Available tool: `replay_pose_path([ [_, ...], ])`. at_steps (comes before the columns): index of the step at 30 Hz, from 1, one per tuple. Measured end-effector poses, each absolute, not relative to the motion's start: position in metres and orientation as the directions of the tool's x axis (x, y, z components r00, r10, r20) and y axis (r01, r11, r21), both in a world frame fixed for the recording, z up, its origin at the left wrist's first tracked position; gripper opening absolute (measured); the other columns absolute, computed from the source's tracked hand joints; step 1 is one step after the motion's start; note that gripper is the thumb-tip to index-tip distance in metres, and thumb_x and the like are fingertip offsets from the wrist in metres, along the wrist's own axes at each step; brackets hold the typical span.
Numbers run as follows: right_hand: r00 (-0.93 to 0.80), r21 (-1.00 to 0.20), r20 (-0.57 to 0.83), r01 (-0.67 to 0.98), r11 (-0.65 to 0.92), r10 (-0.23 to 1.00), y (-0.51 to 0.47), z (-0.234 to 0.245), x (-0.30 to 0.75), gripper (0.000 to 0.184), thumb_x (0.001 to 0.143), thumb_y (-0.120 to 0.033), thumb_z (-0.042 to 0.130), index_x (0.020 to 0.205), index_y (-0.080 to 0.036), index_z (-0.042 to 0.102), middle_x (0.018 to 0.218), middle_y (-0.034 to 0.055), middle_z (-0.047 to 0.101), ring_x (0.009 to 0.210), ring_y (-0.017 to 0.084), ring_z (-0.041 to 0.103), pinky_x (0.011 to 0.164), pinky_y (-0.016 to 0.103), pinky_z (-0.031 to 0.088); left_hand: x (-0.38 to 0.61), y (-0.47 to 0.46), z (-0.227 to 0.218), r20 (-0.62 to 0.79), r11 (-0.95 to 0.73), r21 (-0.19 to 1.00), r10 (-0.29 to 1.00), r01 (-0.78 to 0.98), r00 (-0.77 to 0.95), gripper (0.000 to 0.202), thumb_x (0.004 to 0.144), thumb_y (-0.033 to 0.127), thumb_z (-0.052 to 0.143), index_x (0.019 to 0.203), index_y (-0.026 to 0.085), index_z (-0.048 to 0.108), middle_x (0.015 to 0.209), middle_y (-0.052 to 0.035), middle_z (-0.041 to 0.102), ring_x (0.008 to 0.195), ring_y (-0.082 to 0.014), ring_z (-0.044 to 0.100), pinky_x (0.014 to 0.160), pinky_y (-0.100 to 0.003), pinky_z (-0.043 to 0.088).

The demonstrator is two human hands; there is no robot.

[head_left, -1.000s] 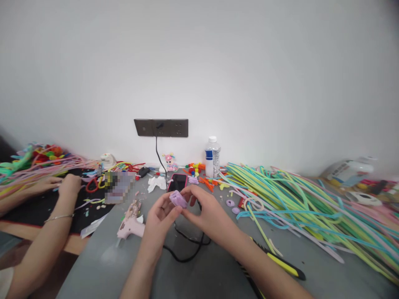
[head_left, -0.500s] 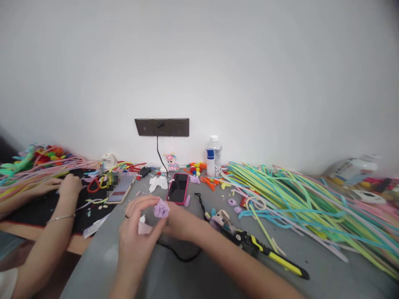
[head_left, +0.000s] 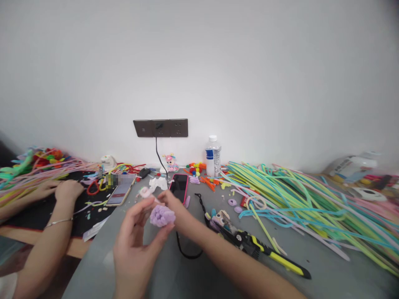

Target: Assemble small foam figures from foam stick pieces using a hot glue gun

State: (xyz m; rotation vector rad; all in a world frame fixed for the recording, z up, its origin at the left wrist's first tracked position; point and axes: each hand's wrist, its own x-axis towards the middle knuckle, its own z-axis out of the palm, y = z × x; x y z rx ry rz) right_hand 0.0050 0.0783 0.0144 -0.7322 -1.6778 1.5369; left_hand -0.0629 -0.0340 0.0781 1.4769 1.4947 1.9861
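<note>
My left hand (head_left: 134, 241) pinches a lilac, fuzzy clump of curled pipe cleaner (head_left: 162, 216) between thumb and fingers. Its looped petals ring a small hollow that faces me. Just behind it is my right hand (head_left: 171, 203), reaching across from the right with its fingers closed and partly hidden by the clump. A pale pink curled piece (head_left: 145, 192) extends leftward from those right fingertips, above my left index finger. The phone with a pink case (head_left: 180, 185) lies just beyond my hands, partly covered by the right one.
Yellow-black pliers (head_left: 246, 243) lie right of my forearm. Many pipe cleaners (head_left: 296, 203) spread rightward. A bottle (head_left: 213, 157) stands by the wall; a black cord (head_left: 188, 256) loops under my arm. At left, another person's hands (head_left: 69, 190) rest on a black mat near a second phone (head_left: 121, 192).
The lilac clump has tilted, showing its hollow centre, and sits slightly lower. My right hand has shifted up behind it, and the pale pink curled piece now shows above my left fingers.
</note>
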Motion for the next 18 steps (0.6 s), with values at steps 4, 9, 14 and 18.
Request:
replay_pose_path([
  [4,-0.543,-0.93,0.107,-0.351,-0.109,0.833,0.1,0.044,0.064,0.041,0.079,-0.05,0.074,0.101,-0.02,0.057,0.08,-0.0002,0.065,0.059,0.013,0.059,0.056,0.026,0.047,-0.058,-0.032,0.083,0.593,-0.491,0.805,0.681,0.333,-0.429,0.041,0.069,0.019,0.087,0.105,0.025,0.07,0.098,-0.0021,0.076,0.093,-0.016,0.073,0.086,-0.021,0.059],
  [9,-0.476,-0.763,0.101,-0.6,-0.239,0.874,0.105,0.075,0.142,0.037,0.072,-0.044,0.086,0.075,-0.018,0.06,0.067,-0.0037,0.052,0.054,0.008,0.04,0.05,0.02,0.039,-0.051,0.0,0.084,0.571,-0.5,0.821,0.716,0.276,-0.401,0.03,0.07,0.022,0.085,0.096,0.022,0.071,0.094,-0.0033,0.073,0.089,-0.0171,0.071,0.084,-0.026,0.059],
  [14,-0.406,-0.755,0.158,-0.637,-0.155,0.9,0.107,0.071,0.181,0.036,0.074,-0.045,0.086,0.084,-0.021,0.061,0.058,-0.0094,0.031,0.05,0.008,0.024,0.045,0.02,0.029,-0.024,0.064,0.074,0.342,-0.367,0.93,0.871,-0.006,-0.354,0.036,0.065,0.037,0.087,0.089,0.019,0.067,0.079,-0.0012,0.071,0.073,-0.0167,0.07,0.069,-0.027,0.058],
  [18,-0.25,-0.854,0.144,-0.52,-0.008,0.958,0.118,0.054,0.188,0.039,0.07,-0.047,0.086,0.079,-0.019,0.061,0.056,-0.0068,0.044,0.052,0.009,0.036,0.048,0.023,0.031,0.008,0.109,0.055,0.212,-0.242,0.957,0.96,-0.159,-0.184,0.041,0.061,0.043,0.088,0.086,0.019,0.067,0.079,-0.0015,0.072,0.075,-0.0164,0.068,0.072,-0.028,0.056],
])
